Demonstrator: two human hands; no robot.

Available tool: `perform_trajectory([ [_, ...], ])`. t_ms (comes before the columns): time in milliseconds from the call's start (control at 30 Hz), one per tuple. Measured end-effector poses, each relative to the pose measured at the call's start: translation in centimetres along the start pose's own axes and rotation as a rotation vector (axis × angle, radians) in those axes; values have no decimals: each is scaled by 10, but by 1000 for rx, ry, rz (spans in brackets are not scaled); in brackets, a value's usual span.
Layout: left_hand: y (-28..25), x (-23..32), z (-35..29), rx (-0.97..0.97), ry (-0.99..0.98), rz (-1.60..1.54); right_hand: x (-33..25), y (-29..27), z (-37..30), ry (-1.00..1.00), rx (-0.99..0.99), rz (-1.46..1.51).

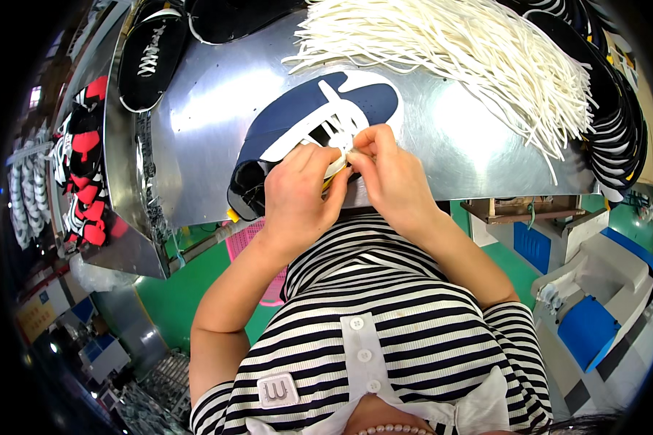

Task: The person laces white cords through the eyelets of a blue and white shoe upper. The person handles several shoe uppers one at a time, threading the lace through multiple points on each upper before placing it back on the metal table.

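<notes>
A navy and white shoe upper [279, 123] lies near the front edge of the metal table, its black-lined heel end toward me. White shoelace [334, 133] crosses its opening in several strips. Both my hands meet over the near side of this opening. My left hand [299, 190] is closed, thumb and fingers pinching the white lace. My right hand [395, 174] pinches the lace close beside it with thumb and forefinger. The fingertips nearly touch, and the exact bit of lace between them is mostly hidden.
A thick pile of loose white laces [442, 51] spreads over the back right of the metal table [203, 138]. Stacked black uppers [620, 123] stand at the right edge. A laced black upper [151, 61] lies far left, beyond which red, black and white pieces [87, 163] hang.
</notes>
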State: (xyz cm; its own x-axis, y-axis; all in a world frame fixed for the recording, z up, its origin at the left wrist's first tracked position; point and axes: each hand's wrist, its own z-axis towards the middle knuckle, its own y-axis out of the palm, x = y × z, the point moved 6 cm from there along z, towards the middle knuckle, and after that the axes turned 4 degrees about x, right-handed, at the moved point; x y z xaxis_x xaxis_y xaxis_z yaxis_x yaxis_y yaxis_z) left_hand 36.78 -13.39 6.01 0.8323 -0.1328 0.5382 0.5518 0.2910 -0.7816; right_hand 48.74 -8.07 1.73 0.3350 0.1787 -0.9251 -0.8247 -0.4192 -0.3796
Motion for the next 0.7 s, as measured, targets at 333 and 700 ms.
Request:
perform_trajectory([
  [333, -1, 0, -2, 71, -43, 8, -10, -34, -26, -125, -22, -78],
  [700, 1, -1, -1, 14, -46, -28, 1, -32, -24, 38, -90, 20],
])
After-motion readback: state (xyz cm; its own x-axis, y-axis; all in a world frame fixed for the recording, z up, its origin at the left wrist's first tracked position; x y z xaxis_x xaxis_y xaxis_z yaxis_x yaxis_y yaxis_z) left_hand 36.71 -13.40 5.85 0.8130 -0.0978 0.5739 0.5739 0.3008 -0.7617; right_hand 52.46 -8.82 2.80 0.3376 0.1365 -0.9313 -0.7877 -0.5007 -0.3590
